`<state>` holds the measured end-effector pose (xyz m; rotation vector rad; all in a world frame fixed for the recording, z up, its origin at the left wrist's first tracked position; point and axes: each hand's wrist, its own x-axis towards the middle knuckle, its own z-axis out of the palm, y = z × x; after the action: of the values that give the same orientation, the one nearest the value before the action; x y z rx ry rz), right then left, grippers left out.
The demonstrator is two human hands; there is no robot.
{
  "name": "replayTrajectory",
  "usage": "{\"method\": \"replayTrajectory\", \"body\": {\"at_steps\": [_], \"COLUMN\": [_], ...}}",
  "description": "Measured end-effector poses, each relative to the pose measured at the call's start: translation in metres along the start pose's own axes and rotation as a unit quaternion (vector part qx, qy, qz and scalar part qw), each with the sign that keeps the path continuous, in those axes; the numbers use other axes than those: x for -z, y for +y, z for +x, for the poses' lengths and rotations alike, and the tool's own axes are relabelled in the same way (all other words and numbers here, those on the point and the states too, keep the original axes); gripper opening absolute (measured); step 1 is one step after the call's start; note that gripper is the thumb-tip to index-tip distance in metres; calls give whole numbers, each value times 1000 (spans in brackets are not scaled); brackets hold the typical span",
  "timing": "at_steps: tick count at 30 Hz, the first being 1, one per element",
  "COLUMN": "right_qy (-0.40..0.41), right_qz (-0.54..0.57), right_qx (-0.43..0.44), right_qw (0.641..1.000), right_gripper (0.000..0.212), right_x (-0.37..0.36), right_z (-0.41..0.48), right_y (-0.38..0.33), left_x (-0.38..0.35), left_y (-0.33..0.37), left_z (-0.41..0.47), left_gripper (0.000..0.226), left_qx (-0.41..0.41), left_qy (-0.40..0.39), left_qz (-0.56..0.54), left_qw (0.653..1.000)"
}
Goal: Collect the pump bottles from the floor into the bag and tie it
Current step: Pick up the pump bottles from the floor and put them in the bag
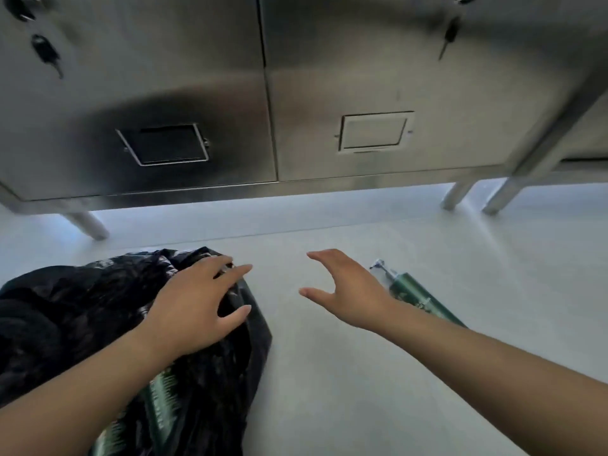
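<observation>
Item 1: my left hand point(194, 304). Fingers straight and spread, gripping nothing, laid over the upper folds of the black plastic bag point(65, 307). I judge it is there to steady the crumpled mouth for the next bottle. I cannot tell whether the palm presses down.

Item 2: my right hand point(348, 291). Open, thumb and fingers splayed wide, empty, held above bare floor point(362, 390) between the bag and the loose bottle. The wide spread looks ready for a reach.

Item 3: green pump bottle point(418, 291). Lies on its side on the floor just right of my right hand, pump head pointing toward the cabinet, lower body hidden behind my forearm. Not yet collected.

Item 4: bagged green bottles point(161, 396). At least two show through the bag's opening below my left wrist, lying lengthwise. The bag is slumped on the floor, untied.

Item 5: stainless steel cabinet point(329, 77). Two doors, keys point(449, 34) hanging in the locks, raised on metal legs point(88, 225) beyond the work area.
</observation>
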<state>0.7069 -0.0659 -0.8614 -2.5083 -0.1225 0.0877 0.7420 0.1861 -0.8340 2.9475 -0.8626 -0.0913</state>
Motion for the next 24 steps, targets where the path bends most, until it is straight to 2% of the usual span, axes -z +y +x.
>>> {"method": "replayTrajectory", "body": {"at_steps": [5, 8, 12, 17, 21, 24], "right_qy": [61, 71, 46, -13, -14, -3], "right_qz": [17, 8, -63, -134, -139, -85], "right_qx": [-88, -105, -122, -175, -205, -222], "right_qw": [994, 992, 989, 975, 969, 971], "right_gripper": [56, 55, 61, 72, 74, 73], "right_x": [7, 7, 5, 0, -7, -12], "right_z": [-43, -56, -65, -69, -70, -68], "right_y": [90, 126, 165, 203, 217, 218], "left_x": [-61, -111, -170, -216, -226, -226], "left_y": [78, 122, 162, 172, 167, 169], "left_z": [43, 61, 65, 49, 42, 42], "left_gripper": [62, 62, 65, 75, 76, 76], "left_qx": [-47, -25, 18, 71, 85, 90], "left_qy": [-45, -85, -126, -164, -176, -182], "left_qz": [-40, -71, -80, -66, -71, -74], "left_qw": [997, 994, 989, 982, 978, 976]}}
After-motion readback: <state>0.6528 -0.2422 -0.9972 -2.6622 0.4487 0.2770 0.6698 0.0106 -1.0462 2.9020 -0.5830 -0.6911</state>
